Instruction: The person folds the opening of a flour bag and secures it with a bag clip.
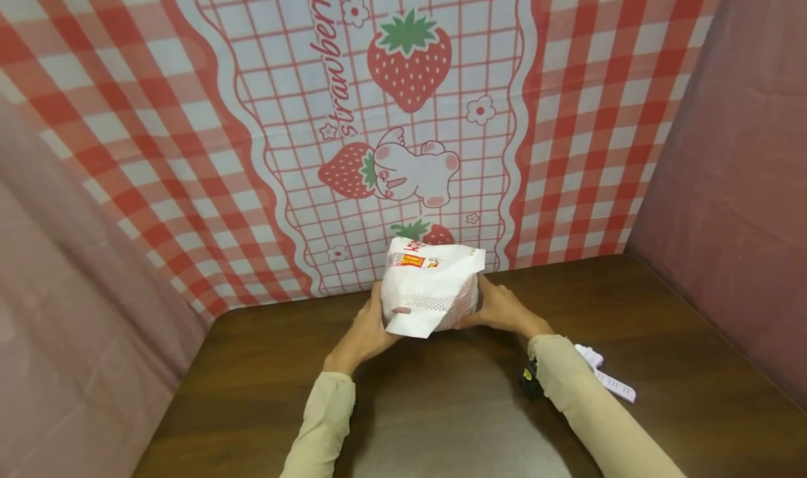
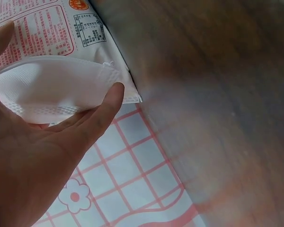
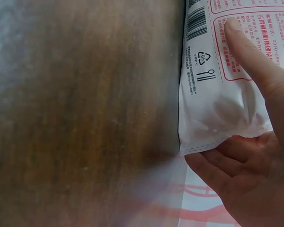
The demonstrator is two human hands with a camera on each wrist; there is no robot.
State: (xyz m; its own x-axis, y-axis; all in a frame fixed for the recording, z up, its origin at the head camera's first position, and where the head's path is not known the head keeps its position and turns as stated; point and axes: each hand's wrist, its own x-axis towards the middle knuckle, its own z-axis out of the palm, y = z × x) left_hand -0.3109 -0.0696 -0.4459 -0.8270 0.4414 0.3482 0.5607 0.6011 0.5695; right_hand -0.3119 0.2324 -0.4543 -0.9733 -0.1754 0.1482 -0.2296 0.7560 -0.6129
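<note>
A plump white bag with red print, which looks like a bag of flour (image 1: pixel 431 285), is held between both hands at the far side of the table. My left hand (image 1: pixel 373 324) grips its left end; in the left wrist view the fingers curl around the bag's folded end (image 2: pixel 52 87). On the opposite end is my right hand (image 1: pixel 501 308). Its thumb (image 3: pixel 248 49) presses the printed face while the other fingers tuck against the end seam. A barcode (image 3: pixel 197 22) shows near the bag's edge. The head view hides most fingertips.
The brown wooden table (image 1: pixel 441 408) ends at a red-and-white checked strawberry cloth (image 1: pixel 586 113) hanging behind the bag. A pale lilac plastic item (image 1: pixel 614 385) lies beside the right forearm, which partly covers it. Pink curtains (image 1: pixel 725 183) close off both sides.
</note>
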